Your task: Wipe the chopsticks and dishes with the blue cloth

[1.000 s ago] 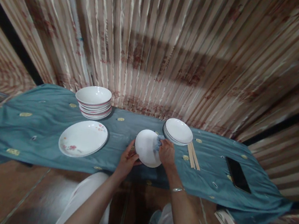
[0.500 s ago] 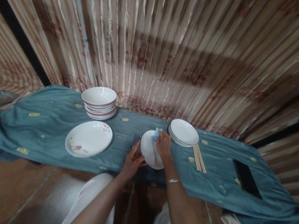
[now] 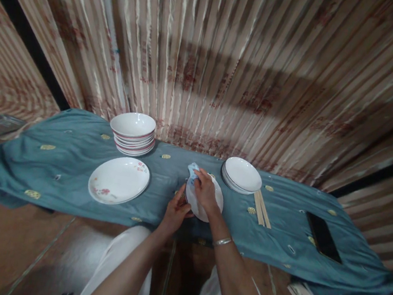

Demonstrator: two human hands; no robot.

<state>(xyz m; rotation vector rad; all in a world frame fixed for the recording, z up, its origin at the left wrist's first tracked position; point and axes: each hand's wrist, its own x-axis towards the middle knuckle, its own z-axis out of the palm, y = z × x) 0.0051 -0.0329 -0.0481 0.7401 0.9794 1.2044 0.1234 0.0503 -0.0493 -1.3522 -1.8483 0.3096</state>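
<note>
A small white plate [image 3: 215,197] is in front of me near the table's front edge. My left hand [image 3: 176,209] grips its left rim, thumb on top and fingers round the edge. My right hand [image 3: 206,191] presses a light blue cloth [image 3: 193,170] on the plate's upper left part, and the cloth sticks out past the fingertips. Part of the plate lies hidden under my right hand and wrist. Just right of it stands a stack of small white plates [image 3: 242,175].
Bowls with red rims [image 3: 133,125] are stacked at the back left. Before them lie oval floral plates [image 3: 117,181]. Wooden chopsticks [image 3: 262,209] and a black phone [image 3: 323,236] rest to the right on the teal tablecloth [image 3: 68,167]. A pleated curtain [image 3: 208,70] hangs behind.
My right hand has moved left across the plate with the cloth, which now reaches the upper left rim and looks more spread out. My left hand keeps its grip.
</note>
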